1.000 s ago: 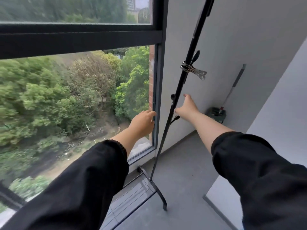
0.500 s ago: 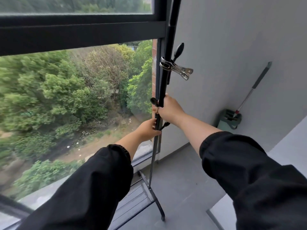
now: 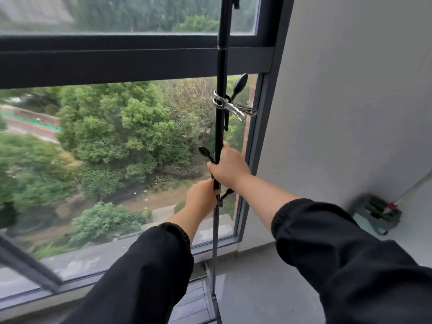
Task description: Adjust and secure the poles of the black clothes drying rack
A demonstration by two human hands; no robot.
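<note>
Window [image 3: 131, 59] fills the left, grey wall [image 3: 350, 90] the right; rack's upright pole [image 3: 221, 66] now stands near vertical at the window's right edge, no longer leaning toward the wall. Right hand [image 3: 230, 168], a second ago open and reaching, is wrapped round the pole; left hand [image 3: 201, 197] grips just below it. Metal clip [image 3: 233, 107] clamped higher up, black knob [image 3: 239, 83] beside it. Pole looks under control; tightening probably next.
</note>
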